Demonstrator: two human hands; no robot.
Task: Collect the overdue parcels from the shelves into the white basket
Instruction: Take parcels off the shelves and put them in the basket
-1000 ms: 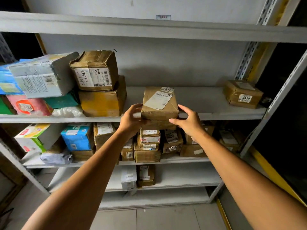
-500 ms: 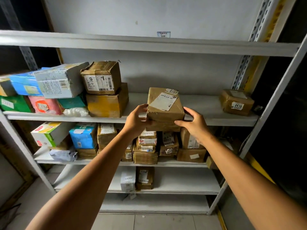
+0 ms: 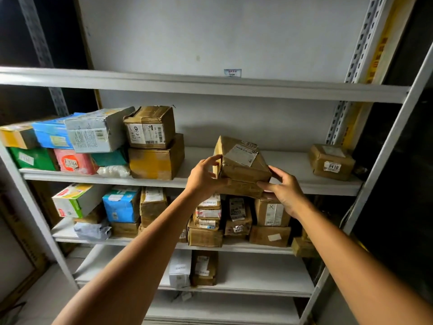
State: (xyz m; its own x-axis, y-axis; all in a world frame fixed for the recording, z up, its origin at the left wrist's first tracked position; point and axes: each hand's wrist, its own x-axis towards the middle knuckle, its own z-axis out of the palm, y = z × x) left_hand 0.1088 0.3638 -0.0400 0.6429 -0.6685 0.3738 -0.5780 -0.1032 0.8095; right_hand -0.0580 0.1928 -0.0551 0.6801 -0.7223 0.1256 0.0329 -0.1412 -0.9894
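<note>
A brown cardboard parcel (image 3: pixel 241 164) with a white label on top sits at the front edge of the middle shelf (image 3: pixel 293 181), tilted a little. My left hand (image 3: pixel 203 178) grips its left side, thumb under and fingers on the upper edge. My right hand (image 3: pixel 284 190) holds its lower right corner. The white basket is not in view.
A small brown box marked 0410 (image 3: pixel 331 161) sits at the shelf's right end. Two stacked brown boxes (image 3: pixel 154 144) and coloured cartons (image 3: pixel 70 144) fill the left. The shelf below holds several small parcels (image 3: pixel 208 219). A grey upright (image 3: pixel 384 156) stands at the right.
The view has tilted up and the shelves appear lower. The parcel has turned slightly between my hands, and my left fingers have moved onto its upper left edge.
</note>
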